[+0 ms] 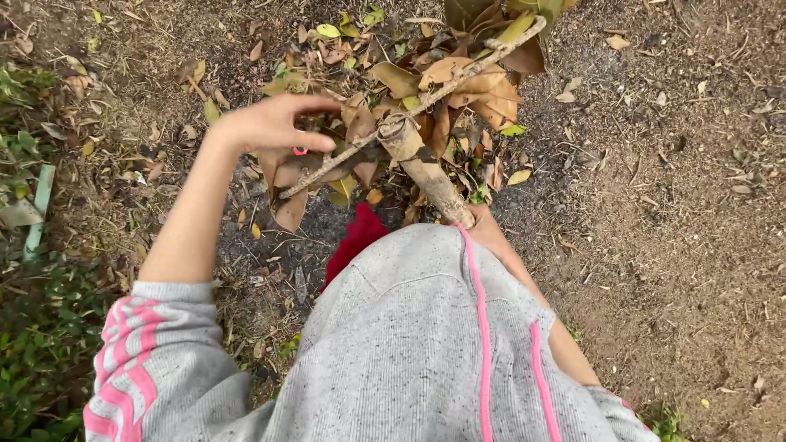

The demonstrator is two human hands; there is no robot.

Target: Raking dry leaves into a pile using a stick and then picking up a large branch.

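Left hand: the left hand [270, 123] is in the upper left-centre of the frame, forearm bare, grey sleeve with pink stripes pushed up near the lower left corner.
Left fingers: curled loosely, thumb and fingertips [323, 143] closing on the lower end of a thin stick [426, 102]; a small red spot shows just under them, too small to tell what it is.
Thin stick: runs on a slant from the hand, at centre, up to the top right-centre of the frame, across the leaf heap.
Right hand: the right hand [483, 223] sits at centre, mostly hidden behind the grey garment; only its back and wrist show.
Right fingers: hidden, so I cannot tell how they stand, though the hand touches the lower end of a thick wooden pole [426, 168].
Thick pole: pale, rough, tilted from the right hand up and left to a cut end at centre, where it meets the thin stick.
Leaf heap: dry brown and yellow leaves [458, 90] piled in the upper centre, under and around both sticks.
Ground: bare brown soil [679, 205] with twigs on the right; green plants [33, 327] along the left edge.
Clothing: grey top [409, 344] with pink piping fills the lower centre; a red patch [356, 237] peeks out above it.
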